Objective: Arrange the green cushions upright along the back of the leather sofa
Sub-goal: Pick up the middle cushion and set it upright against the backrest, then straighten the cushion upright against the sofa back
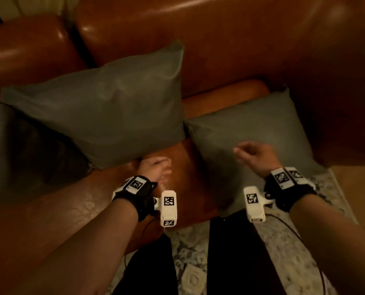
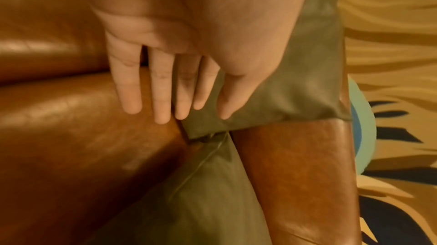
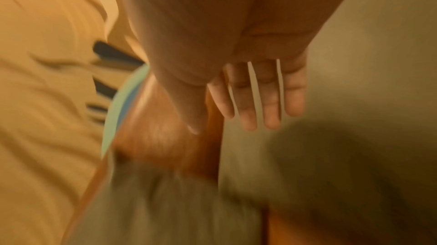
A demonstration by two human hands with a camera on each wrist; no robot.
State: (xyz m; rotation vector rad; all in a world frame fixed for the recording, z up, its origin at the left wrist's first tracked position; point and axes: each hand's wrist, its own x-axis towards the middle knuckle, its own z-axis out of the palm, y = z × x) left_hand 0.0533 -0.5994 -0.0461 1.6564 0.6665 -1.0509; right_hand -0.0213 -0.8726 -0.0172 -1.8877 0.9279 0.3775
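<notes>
1. Three green cushions show in the head view. The middle cushion leans against the sofa back at about 11 o'clock from the hands. The right cushion lies flat on the seat at 1 o'clock. A left cushion sits half in shadow at 9 o'clock.
2. The left hand has its fingers straight and close together, holding nothing, just beside the lower corner of the middle cushion; the wrist view shows its fingertips over the seat near where two cushion corners meet.
3. The right hand hovers over the right cushion with its fingers relaxed and slightly apart. That wrist view is blurred, so whether it touches the fabric is hard to say.
4. Judged from this, the step in hand is reaching for the flat right cushion.
5. The next move calls for gripping its near edge or corners, lifting it, and standing it against the sofa back at 12 o'clock, beside the middle one.
</notes>
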